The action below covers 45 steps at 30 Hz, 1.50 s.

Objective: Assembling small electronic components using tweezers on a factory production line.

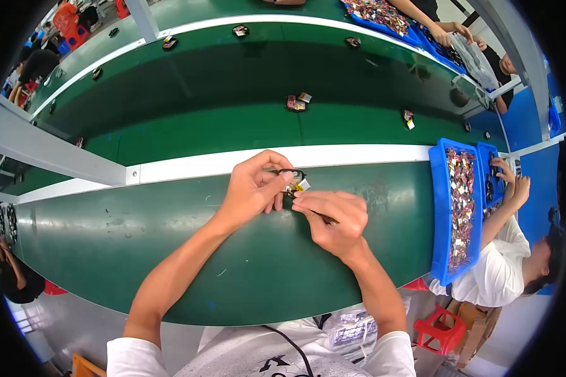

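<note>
Above the green worktop, both hands meet over a small black casing [293, 171]. My left hand [253, 190] pinches it between thumb and fingers. A small white piece with a yellow part [304, 185] shows at the casing, between the hands. My right hand [334, 217] is closed with its fingertips against the casing's near side. From under its fingers sticks a thin dark tool [327, 219], perhaps tweezers; its tip is hidden. The fingers cover most of the casing's inside.
At the right edge stands a long blue bin [441, 213] full of small parts with wires. Beyond the white rail [358, 153], a green belt [352, 125] carries scattered small assemblies [296, 103]. A co-worker [497, 264] sits at the right, beside a red stool [440, 329].
</note>
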Available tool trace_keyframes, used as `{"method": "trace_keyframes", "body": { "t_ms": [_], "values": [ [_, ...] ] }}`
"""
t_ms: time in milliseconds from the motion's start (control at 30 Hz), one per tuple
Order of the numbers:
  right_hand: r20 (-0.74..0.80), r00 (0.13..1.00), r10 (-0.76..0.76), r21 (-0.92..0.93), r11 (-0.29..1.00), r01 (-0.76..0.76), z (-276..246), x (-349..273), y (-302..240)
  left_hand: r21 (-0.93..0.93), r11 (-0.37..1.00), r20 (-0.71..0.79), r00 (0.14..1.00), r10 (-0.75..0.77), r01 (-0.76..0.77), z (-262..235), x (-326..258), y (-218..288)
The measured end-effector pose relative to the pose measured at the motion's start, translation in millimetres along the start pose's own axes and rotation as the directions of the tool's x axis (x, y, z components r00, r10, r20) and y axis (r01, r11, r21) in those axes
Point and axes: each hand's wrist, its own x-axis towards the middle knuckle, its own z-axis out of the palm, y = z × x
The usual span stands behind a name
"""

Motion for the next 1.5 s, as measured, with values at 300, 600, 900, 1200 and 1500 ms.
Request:
{"method": "trace_keyframes", "body": {
  "t_ms": [300, 600, 900, 1200, 1500],
  "values": [
    [0.022, 0.998, 0.063, -0.004, 0.998, -0.063, -5.0, 2.9, -2.9, 0.062, 0.998, -0.061, 0.998, -0.022, 0.025, 11.0, -1.4, 5.4],
    [-0.033, 0.986, 0.166, 0.067, 0.984, -0.164, -6.7, 4.7, -2.8, 0.007, 1.000, -0.025, 1.000, 0.016, -0.016, 15.0, 0.4, 7.4],
    [-0.051, 0.995, 0.089, 0.045, 0.995, -0.087, -8.7, -2.2, 7.6, 0.151, 0.988, -0.082, 0.996, -0.022, 0.034, 28.0, 5.0, 2.3],
    [-0.249, 0.916, 0.313, 0.172, 0.946, -0.276, -21.4, -3.7, 11.9, 0.274, 0.957, -0.414, 0.886, 0.209, -0.098, -16.4, 51.1, 25.7],
    [-0.224, 0.903, 0.366, 0.133, 0.930, -0.343, -21.3, -8.7, 23.6, 0.920, 0.035, -0.261, 0.543, 0.798, 0.390, -74.7, 87.1, 56.2]
  ]
}}
